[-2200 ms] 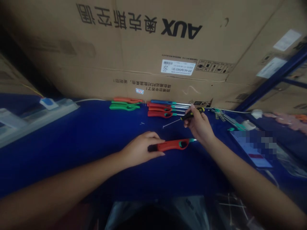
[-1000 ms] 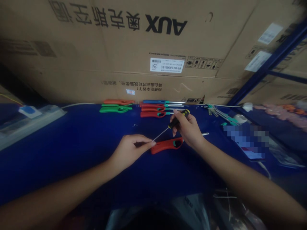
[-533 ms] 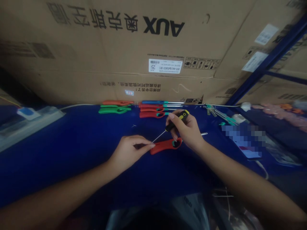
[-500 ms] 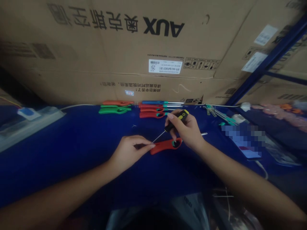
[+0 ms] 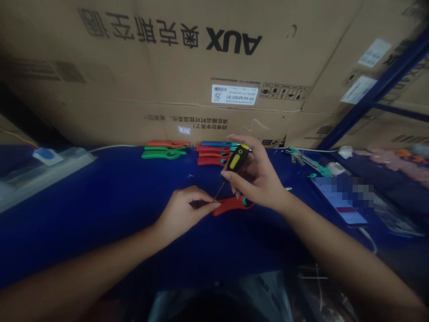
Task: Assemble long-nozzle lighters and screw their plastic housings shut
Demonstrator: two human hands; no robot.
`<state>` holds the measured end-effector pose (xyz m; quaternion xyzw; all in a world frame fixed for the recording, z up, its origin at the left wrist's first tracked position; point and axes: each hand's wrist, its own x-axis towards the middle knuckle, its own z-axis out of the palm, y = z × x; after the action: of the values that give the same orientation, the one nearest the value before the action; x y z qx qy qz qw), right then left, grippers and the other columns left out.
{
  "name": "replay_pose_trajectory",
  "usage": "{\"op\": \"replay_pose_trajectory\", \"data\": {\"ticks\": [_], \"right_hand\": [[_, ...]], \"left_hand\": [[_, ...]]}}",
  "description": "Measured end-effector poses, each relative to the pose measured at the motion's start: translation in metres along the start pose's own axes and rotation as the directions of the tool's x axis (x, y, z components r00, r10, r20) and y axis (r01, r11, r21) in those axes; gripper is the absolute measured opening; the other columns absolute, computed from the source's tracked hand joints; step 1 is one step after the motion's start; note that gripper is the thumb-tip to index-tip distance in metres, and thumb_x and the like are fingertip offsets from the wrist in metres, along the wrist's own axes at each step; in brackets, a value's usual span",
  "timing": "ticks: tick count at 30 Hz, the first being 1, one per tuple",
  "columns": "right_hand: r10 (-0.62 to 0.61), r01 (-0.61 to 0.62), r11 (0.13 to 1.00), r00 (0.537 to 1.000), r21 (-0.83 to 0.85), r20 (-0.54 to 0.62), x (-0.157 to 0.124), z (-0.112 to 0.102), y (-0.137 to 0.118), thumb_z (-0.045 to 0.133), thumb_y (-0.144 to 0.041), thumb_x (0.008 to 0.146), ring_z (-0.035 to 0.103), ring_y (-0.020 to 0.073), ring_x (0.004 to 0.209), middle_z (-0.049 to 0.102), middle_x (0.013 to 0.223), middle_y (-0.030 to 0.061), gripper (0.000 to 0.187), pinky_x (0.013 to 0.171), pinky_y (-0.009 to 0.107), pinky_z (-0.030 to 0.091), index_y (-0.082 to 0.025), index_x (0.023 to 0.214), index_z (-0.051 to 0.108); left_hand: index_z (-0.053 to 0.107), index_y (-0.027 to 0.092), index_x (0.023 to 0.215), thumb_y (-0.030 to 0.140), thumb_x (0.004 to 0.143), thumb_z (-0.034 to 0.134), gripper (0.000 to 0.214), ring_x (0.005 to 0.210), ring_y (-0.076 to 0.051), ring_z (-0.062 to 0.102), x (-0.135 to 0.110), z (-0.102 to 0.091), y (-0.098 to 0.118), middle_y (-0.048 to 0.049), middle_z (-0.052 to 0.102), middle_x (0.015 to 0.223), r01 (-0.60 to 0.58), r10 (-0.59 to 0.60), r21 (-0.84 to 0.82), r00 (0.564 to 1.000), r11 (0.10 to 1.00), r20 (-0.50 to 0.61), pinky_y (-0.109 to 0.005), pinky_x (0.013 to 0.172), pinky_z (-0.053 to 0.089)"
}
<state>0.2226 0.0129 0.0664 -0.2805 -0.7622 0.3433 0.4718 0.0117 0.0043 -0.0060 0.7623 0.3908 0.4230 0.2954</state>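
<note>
A screwdriver (image 5: 237, 159) with a black and yellow handle is in my right hand (image 5: 263, 179), held between thumb and fingers. Its thin shaft slants down to the left. At the tip, my left hand (image 5: 184, 211) pinches thumb and forefinger together; whatever lies between them is too small or hidden to make out. Just beside that pinch lies a red lighter (image 5: 231, 205) of the long-nozzle kind, flat on the blue tabletop (image 5: 134, 232). A dark opening with a green part shows at its right end, partly behind my right hand, and a bit of metal nozzle sticks out beyond.
Red lighters (image 5: 211, 161) and a blue one (image 5: 216, 144) lie in a row at the back, beside green ones (image 5: 161, 154) and an orange one (image 5: 167, 144). Metal nozzles (image 5: 306, 162), a phone (image 5: 342, 205) and a power strip (image 5: 72, 161) flank them. A cardboard box (image 5: 161, 89) walls the back.
My right hand has raised and tilted the screwdriver, so it stands steeper, with the handle further left. My left hand stays pinched at the tip. The whole view has shifted slightly.
</note>
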Motion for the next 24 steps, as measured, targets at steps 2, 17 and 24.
{"op": "replay_pose_trajectory", "data": {"ticks": [2, 17, 24], "right_hand": [[-0.084, 0.084, 0.996, 0.996, -0.038, -0.005, -0.005, 0.003, 0.008, 0.066, -0.025, 0.093, 0.067, 0.0086, 0.068, 0.055, 0.13, 0.0103, 0.06, 0.05, 0.02, 0.059, -0.03, 0.142, 0.033], [-0.206, 0.203, 0.972, 0.978, -0.117, -0.014, -0.011, 0.002, 0.018, 0.067, -0.021, 0.092, 0.067, 0.0123, 0.079, 0.054, 0.13, 0.0098, 0.054, 0.054, 0.023, 0.06, -0.03, 0.137, 0.039], [-0.23, 0.227, 0.96, 0.973, -0.166, 0.002, -0.012, 0.004, 0.02, 0.067, -0.021, 0.092, 0.068, 0.0132, 0.085, 0.049, 0.139, 0.0106, 0.055, 0.063, 0.027, 0.064, -0.03, 0.138, 0.038]], "left_hand": [[0.079, 0.022, 0.078, 0.027, 0.081, 0.08, 0.006, 0.065, -0.014, 0.066, 0.0, 0.0, -0.001, -0.0009, 0.074, 0.076, 0.001, -0.001, 0.004, 1.0, 1.0, 0.012, -0.026, 0.061, 0.05], [0.067, 0.022, 0.117, 0.027, 0.074, 0.084, 0.046, 0.11, -0.027, 0.063, 0.002, -0.001, -0.006, -0.0069, 0.073, 0.115, -0.174, 0.142, 0.13, 0.964, 0.976, 0.226, -0.046, 0.1, 0.05], [0.069, 0.021, 0.115, 0.022, 0.074, 0.08, 0.042, 0.105, -0.026, 0.066, 0.001, -0.001, -0.006, -0.0077, 0.072, 0.11, -0.154, 0.126, 0.126, 0.97, 0.98, 0.208, -0.046, 0.096, 0.054]]}}
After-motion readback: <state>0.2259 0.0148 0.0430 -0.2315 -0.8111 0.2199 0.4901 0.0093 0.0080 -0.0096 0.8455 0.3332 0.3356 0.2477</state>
